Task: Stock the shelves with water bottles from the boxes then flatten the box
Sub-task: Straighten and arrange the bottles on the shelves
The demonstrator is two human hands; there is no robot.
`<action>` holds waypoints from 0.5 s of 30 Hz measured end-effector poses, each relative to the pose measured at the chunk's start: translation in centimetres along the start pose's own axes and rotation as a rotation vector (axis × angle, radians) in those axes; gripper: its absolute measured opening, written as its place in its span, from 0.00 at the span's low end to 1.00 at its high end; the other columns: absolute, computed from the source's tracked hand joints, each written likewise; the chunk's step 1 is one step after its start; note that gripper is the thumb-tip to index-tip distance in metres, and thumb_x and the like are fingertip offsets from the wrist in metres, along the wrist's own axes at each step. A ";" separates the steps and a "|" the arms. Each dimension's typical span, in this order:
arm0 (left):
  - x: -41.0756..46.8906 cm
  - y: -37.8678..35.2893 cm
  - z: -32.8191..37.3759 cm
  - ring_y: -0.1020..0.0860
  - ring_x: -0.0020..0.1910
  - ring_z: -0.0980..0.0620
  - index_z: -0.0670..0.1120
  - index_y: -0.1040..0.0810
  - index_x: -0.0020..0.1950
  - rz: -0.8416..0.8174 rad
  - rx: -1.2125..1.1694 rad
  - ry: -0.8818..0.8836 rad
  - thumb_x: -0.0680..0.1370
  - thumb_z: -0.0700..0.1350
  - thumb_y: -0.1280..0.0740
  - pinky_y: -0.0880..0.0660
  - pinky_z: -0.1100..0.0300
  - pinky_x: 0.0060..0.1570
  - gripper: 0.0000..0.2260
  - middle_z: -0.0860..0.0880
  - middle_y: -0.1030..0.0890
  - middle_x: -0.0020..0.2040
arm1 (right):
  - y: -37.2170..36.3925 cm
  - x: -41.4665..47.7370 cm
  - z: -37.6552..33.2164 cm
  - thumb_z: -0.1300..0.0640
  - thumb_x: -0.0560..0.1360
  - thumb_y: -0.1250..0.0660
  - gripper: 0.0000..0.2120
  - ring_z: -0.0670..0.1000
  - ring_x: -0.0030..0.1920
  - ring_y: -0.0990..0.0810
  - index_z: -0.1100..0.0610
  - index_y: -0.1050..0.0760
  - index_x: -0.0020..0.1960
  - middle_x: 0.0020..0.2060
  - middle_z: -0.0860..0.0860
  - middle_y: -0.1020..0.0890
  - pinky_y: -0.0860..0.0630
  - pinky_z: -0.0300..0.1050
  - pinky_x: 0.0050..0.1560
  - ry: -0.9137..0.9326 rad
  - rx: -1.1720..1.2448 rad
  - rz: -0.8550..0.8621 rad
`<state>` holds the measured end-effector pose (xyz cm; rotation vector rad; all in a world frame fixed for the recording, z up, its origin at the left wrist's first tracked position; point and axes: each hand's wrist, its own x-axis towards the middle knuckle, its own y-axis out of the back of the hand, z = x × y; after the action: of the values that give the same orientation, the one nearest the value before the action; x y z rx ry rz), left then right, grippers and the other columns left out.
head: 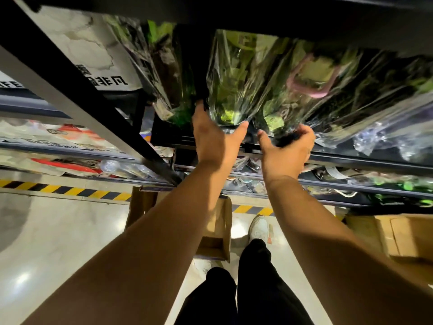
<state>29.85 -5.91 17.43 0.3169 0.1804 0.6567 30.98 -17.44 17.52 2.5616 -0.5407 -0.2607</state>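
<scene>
Two glossy clear-film-wrapped green bottles on far dark metal shelf (351, 159), blurred, tops hidden, labels unreadable: L hand (216, 134) clasps left bottle (232, 90) at base, R hand (289, 150) curls round right bottle (278, 106) base.

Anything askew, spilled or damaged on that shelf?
Nothing spilled or torn. The wrapped bottles on the shelf splay at uneven angles, perhaps lens distortion; the left hand and right hand grip two at their bases.

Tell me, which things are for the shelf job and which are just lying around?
For the job: left hand gripping green wrapped bottle; right hand gripping neighbouring wrapped bottle; shelf; open box.
Just lying about: striped floor tape; printed poster.
</scene>
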 end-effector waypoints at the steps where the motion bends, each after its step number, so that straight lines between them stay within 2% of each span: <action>1: 0.6 -0.4 0.2 0.29 0.70 0.49 0.41 0.38 0.76 -0.001 0.025 0.016 0.68 0.48 0.19 0.31 0.56 0.70 0.43 0.45 0.29 0.71 | -0.2 0.2 -0.2 0.47 0.66 0.22 0.35 0.54 0.64 0.31 0.55 0.34 0.67 0.64 0.52 0.26 0.33 0.52 0.66 -0.022 0.015 0.005; 6: 1.9 -1.8 0.6 0.24 0.64 0.45 0.43 0.33 0.67 0.012 0.130 0.102 0.67 0.56 0.20 0.29 0.55 0.63 0.36 0.46 0.24 0.65 | -0.5 0.7 -0.4 0.49 0.67 0.21 0.38 0.50 0.62 0.31 0.49 0.37 0.71 0.66 0.49 0.27 0.35 0.44 0.64 -0.035 0.104 -0.047; 10: 2.7 -2.0 0.6 0.26 0.66 0.45 0.46 0.31 0.69 -0.014 0.229 0.121 0.67 0.62 0.23 0.35 0.52 0.64 0.38 0.48 0.24 0.66 | -0.5 1.2 -0.5 0.47 0.67 0.22 0.41 0.54 0.67 0.34 0.49 0.38 0.74 0.68 0.49 0.27 0.37 0.46 0.66 -0.049 0.095 -0.073; 13: 2.3 -1.5 0.3 0.25 0.64 0.43 0.44 0.30 0.67 -0.005 0.193 0.075 0.66 0.60 0.21 0.31 0.49 0.66 0.37 0.46 0.23 0.64 | -0.4 1.4 -0.7 0.46 0.67 0.22 0.39 0.54 0.67 0.35 0.49 0.37 0.73 0.69 0.49 0.28 0.37 0.53 0.69 -0.062 0.076 -0.057; 15: 1.9 -1.1 -0.1 0.23 0.62 0.44 0.47 0.29 0.66 0.009 0.149 0.050 0.63 0.62 0.21 0.28 0.45 0.64 0.37 0.47 0.22 0.63 | -0.6 1.4 -0.9 0.44 0.67 0.22 0.41 0.55 0.67 0.34 0.49 0.37 0.73 0.70 0.48 0.29 0.37 0.57 0.70 -0.066 0.052 -0.052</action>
<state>31.95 -5.54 16.82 0.4450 0.2770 0.6617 32.67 -17.21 17.88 2.6282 -0.5114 -0.3545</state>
